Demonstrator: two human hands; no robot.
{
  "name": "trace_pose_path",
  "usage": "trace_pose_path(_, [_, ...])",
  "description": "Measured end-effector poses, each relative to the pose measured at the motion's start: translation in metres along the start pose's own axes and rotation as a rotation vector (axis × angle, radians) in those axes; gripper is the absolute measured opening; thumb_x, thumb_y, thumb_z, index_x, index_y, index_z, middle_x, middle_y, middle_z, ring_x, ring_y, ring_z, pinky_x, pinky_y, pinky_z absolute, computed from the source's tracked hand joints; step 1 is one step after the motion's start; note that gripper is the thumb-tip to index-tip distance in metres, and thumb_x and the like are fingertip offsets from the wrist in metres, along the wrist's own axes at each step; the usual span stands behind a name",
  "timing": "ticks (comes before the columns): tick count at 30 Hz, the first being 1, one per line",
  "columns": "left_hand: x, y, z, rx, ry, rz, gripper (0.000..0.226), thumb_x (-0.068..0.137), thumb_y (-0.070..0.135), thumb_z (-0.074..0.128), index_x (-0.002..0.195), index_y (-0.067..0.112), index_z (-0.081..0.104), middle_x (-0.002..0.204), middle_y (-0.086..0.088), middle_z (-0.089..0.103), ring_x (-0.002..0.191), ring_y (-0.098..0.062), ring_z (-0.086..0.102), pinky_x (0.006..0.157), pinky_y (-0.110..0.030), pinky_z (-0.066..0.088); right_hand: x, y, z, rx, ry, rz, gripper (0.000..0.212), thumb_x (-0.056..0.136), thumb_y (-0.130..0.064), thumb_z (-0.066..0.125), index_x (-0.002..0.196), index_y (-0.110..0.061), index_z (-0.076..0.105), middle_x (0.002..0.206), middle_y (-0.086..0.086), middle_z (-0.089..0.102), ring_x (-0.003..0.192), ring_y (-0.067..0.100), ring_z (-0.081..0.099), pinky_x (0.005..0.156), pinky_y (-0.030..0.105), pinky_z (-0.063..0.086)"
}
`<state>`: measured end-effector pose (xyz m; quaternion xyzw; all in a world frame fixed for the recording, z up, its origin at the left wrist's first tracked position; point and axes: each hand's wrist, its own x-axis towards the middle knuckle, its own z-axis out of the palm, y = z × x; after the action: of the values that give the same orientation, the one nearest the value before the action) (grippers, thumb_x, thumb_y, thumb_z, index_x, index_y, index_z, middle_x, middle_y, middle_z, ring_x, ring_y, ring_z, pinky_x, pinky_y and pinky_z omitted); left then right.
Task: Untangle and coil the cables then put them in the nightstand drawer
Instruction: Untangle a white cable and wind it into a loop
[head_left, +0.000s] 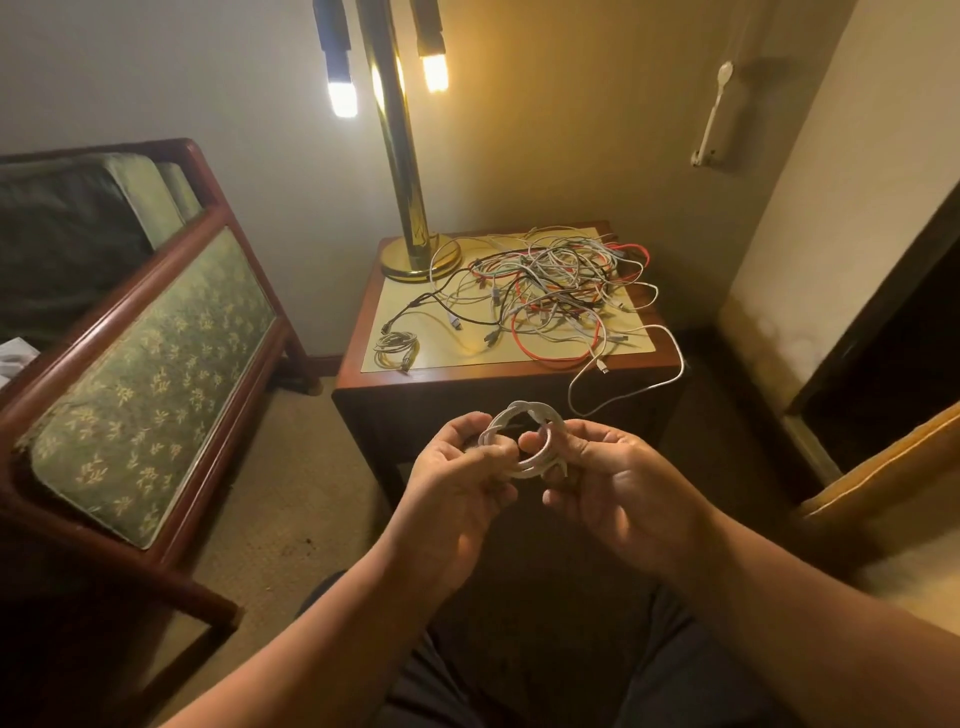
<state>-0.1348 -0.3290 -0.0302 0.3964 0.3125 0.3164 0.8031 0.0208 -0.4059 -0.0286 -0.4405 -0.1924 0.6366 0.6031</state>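
The white cable coil (519, 411) sits between both hands, off the nightstand's (467, 376) near edge. The left hand (457, 483) curls round it, and the right hand (623, 483) apparently pinches its other side.

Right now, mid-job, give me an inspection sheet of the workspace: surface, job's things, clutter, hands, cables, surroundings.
Surface: nightstand, wooden, with a pale mat on top.
Job's things: white coil held in front of the nightstand; small finished coil on the mat's near left corner; no open drawer seen.
Clutter: brass lamp base at the back left corner.
Grippers: left hand and right hand both grip the white coil.
Cables: tangled pile of white, red and black cables on the mat; one white loop hangs over the right front edge.
Surroundings: green upholstered seat to the left; carpet below.
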Motion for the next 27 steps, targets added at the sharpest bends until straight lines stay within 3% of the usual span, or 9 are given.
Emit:
trace_pose_path(4, [-0.001, 0.003, 0.002, 0.026, -0.11, 0.013, 0.049, 0.064, -0.006, 0.067, 0.107, 0.01, 0.053, 0.079, -0.004, 0.057, 0.072, -0.019, 0.06, 0.063, -0.032, 0.052, 0.0, 0.004, 0.001, 0.107, -0.085, 0.08, 0.03, 0.09, -0.035, 0.066, 0.1, -0.007, 0.07, 0.088, 0.01, 0.066, 0.075, 0.019, 0.063, 0.063, 0.03, 0.052])
trace_pose_path(7, [0.0, 0.006, -0.002, -0.006, -0.149, 0.018, 0.059, 0.052, -0.006, 0.073, 0.105, 0.013, 0.055, 0.08, -0.003, 0.059, 0.075, -0.019, 0.061, 0.07, -0.036, 0.055, 0.003, 0.0, -0.002, 0.149, -0.155, 0.054, 0.052, 0.064, -0.04, 0.094, 0.099, -0.011, 0.067, 0.087, 0.008, 0.066, 0.072, 0.017, 0.063, 0.062, 0.03, 0.055])
trace_pose_path(9, [0.001, 0.008, -0.004, 0.006, -0.146, 0.018, 0.062, 0.05, -0.007, 0.075, 0.106, 0.012, 0.058, 0.082, -0.003, 0.063, 0.076, -0.019, 0.065, 0.076, -0.041, 0.056, 0.004, -0.003, -0.005, 0.082, -0.163, -0.013, 0.06, 0.056, -0.04, 0.098, 0.098, -0.011, 0.066, 0.09, 0.01, 0.065, 0.072, 0.017, 0.062, 0.063, 0.03, 0.056])
trace_pose_path(13, [0.0, 0.014, -0.003, 0.038, -0.209, 0.008, 0.041, 0.068, -0.008, 0.071, 0.106, 0.007, 0.063, 0.084, -0.006, 0.065, 0.08, -0.023, 0.069, 0.082, -0.043, 0.061, 0.002, -0.011, -0.008, -0.018, -0.212, -0.094, 0.083, 0.059, -0.044, 0.095, 0.123, -0.006, 0.059, 0.095, 0.008, 0.064, 0.081, 0.019, 0.061, 0.068, 0.032, 0.055])
trace_pose_path(15, [-0.002, 0.015, -0.003, 0.056, -0.248, -0.012, 0.029, 0.074, -0.002, 0.073, 0.101, 0.004, 0.065, 0.086, -0.009, 0.066, 0.08, -0.025, 0.07, 0.085, -0.045, 0.061, 0.0, -0.015, -0.007, -0.142, -0.166, -0.126, 0.072, 0.064, -0.032, 0.094, 0.121, -0.004, 0.061, 0.093, 0.011, 0.065, 0.079, 0.022, 0.063, 0.066, 0.033, 0.056])
trace_pose_path(17, [-0.003, 0.014, -0.002, 0.123, -0.262, -0.027, 0.018, 0.08, 0.007, 0.074, 0.097, 0.006, 0.068, 0.088, -0.012, 0.067, 0.081, -0.024, 0.069, 0.085, -0.045, 0.061, 0.0, -0.016, -0.006, -0.315, -0.083, -0.194, 0.046, 0.078, -0.022, 0.086, 0.113, -0.001, 0.064, 0.094, 0.016, 0.066, 0.08, 0.027, 0.061, 0.065, 0.035, 0.056])
trace_pose_path(20, [-0.005, 0.016, -0.001, 0.225, -0.238, -0.003, 0.017, 0.082, 0.023, 0.083, 0.086, 0.01, 0.073, 0.083, -0.011, 0.067, 0.078, -0.022, 0.07, 0.079, -0.04, 0.063, -0.001, -0.016, -0.008, -0.392, -0.052, -0.227, 0.024, 0.088, -0.021, 0.073, 0.102, -0.002, 0.068, 0.089, 0.012, 0.065, 0.073, 0.023, 0.059, 0.061, 0.034, 0.056])
trace_pose_path(24, [-0.008, 0.023, -0.002, 0.288, -0.12, 0.029, 0.017, 0.076, 0.025, 0.083, 0.082, 0.011, 0.077, 0.084, -0.019, 0.072, 0.078, -0.029, 0.074, 0.076, -0.043, 0.063, -0.003, -0.026, -0.008, -0.676, -0.04, -0.211, 0.027, 0.087, -0.021, 0.076, 0.108, -0.006, 0.067, 0.103, 0.012, 0.068, 0.083, 0.022, 0.071, 0.069, 0.037, 0.062])
trace_pose_path(27, [-0.007, 0.019, -0.004, 0.181, 0.036, 0.023, 0.021, 0.074, 0.022, 0.08, 0.087, 0.007, 0.075, 0.087, -0.021, 0.074, 0.081, -0.032, 0.076, 0.071, -0.04, 0.064, -0.002, -0.03, -0.007, -0.976, 0.111, -0.25, 0.029, 0.088, -0.023, 0.077, 0.112, -0.019, 0.062, 0.101, 0.004, 0.068, 0.081, 0.015, 0.074, 0.067, 0.03, 0.062])
